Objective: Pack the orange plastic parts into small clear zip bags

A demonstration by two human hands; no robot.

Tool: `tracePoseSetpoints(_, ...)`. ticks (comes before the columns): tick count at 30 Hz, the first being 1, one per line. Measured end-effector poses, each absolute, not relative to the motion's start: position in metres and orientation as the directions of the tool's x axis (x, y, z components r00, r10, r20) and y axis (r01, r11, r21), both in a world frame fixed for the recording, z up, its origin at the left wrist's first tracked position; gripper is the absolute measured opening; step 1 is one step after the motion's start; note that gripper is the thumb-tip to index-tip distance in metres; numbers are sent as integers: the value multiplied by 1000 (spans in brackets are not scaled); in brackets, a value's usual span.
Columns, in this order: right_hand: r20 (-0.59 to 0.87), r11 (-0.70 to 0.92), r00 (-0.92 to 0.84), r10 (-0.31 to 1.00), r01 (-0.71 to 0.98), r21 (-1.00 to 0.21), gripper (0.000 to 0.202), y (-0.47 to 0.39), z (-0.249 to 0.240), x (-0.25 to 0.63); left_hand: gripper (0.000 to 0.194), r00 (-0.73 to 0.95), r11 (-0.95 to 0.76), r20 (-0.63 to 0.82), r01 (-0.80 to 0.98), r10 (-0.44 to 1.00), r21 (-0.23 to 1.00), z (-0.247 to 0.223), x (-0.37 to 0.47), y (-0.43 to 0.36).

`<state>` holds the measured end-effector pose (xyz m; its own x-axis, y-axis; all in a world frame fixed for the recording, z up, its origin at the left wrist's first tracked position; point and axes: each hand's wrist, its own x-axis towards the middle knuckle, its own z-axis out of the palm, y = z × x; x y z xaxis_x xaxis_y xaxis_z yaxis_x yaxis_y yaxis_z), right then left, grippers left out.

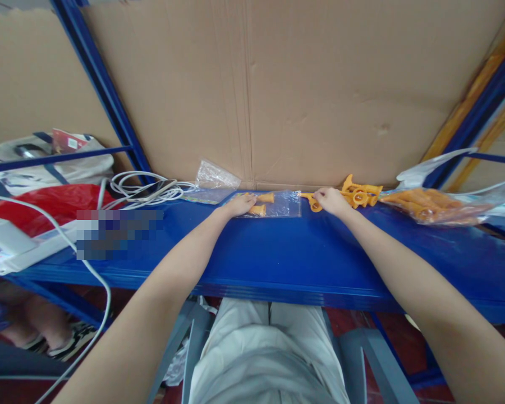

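My left hand [240,205] is on the left end of a clear plastic bag [287,204], its fingers closed over the film. Orange plastic pieces [266,198] show in the bag beside my fingertips. To the right of the bag, my right hand [330,202] pinches an orange plastic piece [314,204] with a ring-like end, partly hidden by the fingers. A small pile of loose orange plastic pieces [361,195], with round openings and hooked ends, lies just beyond that hand.
Farther right lies a larger bag of orange pieces [429,205]. Another clear bag [216,177] and coiled white cable [151,191] sit to the left, near a red bag [63,207] and white power strip [33,247]. Cardboard [278,95] backs the blue shelf [278,252].
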<state>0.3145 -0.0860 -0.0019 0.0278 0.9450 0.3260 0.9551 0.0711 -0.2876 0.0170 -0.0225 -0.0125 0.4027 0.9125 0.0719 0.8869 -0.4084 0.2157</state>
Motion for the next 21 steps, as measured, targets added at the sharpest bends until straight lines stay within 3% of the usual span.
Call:
tracePoseSetpoints(3, 323, 103, 37, 946, 908, -407, 42, -83, -1, 313, 54, 391, -401, 92, 890, 916, 214, -13, 16, -22)
tracePoseSetpoints(11, 350, 385, -305, 886, 903, -189, 40, -68, -25, 323, 56, 399, -406, 74, 890, 914, 210, -14, 18, -22)
tracePoseSetpoints(16, 321, 389, -326, 889, 908, -154, 29, -73, -22, 323, 57, 407, -412, 70, 891, 911, 191, -14, 18, -23)
tracePoseSetpoints(21, 238, 267, -217, 947, 942, -204, 22, -81, -10, 317, 56, 405, -412, 78, 887, 911, 208, -14, 17, -22)
